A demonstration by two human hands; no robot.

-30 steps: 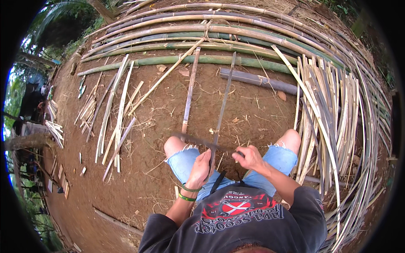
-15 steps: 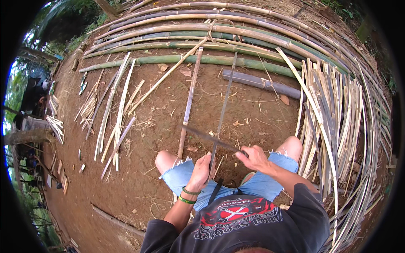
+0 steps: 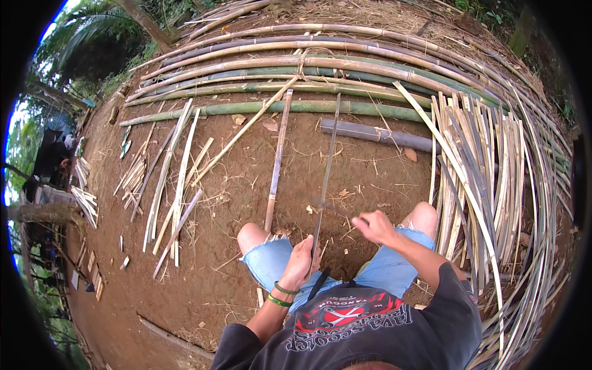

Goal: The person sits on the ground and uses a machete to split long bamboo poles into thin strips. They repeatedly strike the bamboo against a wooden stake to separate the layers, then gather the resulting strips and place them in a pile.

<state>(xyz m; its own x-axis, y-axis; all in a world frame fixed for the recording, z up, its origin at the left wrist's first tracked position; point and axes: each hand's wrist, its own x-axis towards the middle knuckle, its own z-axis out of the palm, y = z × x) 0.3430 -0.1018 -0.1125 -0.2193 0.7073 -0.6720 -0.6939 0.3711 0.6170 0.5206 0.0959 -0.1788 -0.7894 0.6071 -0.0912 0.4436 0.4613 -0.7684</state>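
My left hand (image 3: 300,258) is closed around the near end of a long, thin dark bamboo strip (image 3: 328,157). From between my knees the strip points away from me, its far end near a green pole. My right hand (image 3: 375,227) grips a long-bladed knife to the right of the strip. The knife's dark blade (image 3: 336,210) is smeared by motion and reaches left toward the strip; whether it touches cannot be made out. The handle is mostly hidden in my fingers.
A brown bamboo piece (image 3: 280,154) lies left of the strip, against the poles. Long bamboo poles (image 3: 246,110) span the far side. A thick dark bamboo length (image 3: 376,134) lies before them. Many split strips (image 3: 481,179) are heaped at right; more pale strips (image 3: 166,179) lie left.
The knife blade, sharp before, is now blurred and shows less to the left of the strip. My right hand has shifted slightly right and away. My left hand keeps its hold; the whole view has tilted.
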